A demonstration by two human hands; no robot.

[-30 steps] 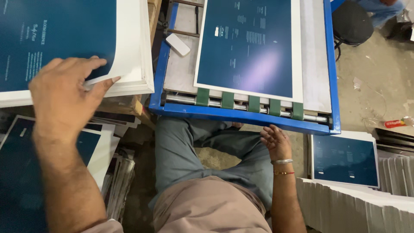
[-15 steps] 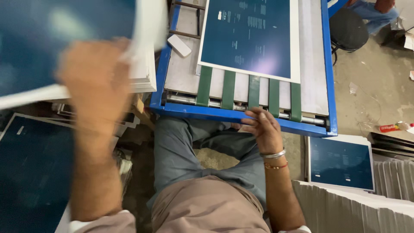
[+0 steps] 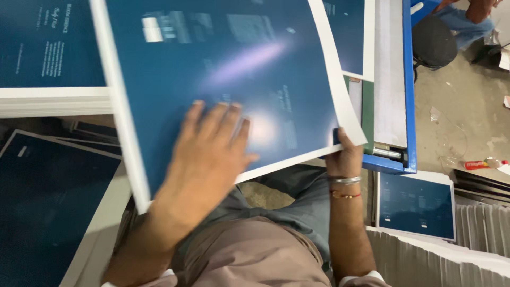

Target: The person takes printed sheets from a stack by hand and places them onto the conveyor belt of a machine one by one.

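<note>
A large dark-blue printed sheet point(image 3: 234, 69) with a white border fills the upper middle of the frame, tilted so its lower corner points toward the right. The left hand point(image 3: 212, 151) lies flat on the sheet's lower part, fingers spread and slightly blurred, palm pressed on the glossy face. The right hand point(image 3: 344, 157) grips the sheet's lower right edge, thumb on top and fingers curled beneath, a metal bangle point(image 3: 345, 180) and a red thread on the wrist.

Behind the sheet at the upper right stands a blue-framed machine point(image 3: 406, 106) with a pale grey bed and another blue sheet lying on it. At the upper left a thick stack of like sheets point(image 3: 50, 98) shows its white edges. More dark sheets lie at the lower left point(image 3: 37, 207), and a smaller blue print point(image 3: 417, 204) rests on a white pile at the lower right. The person's grey trousers show at the bottom centre.
</note>
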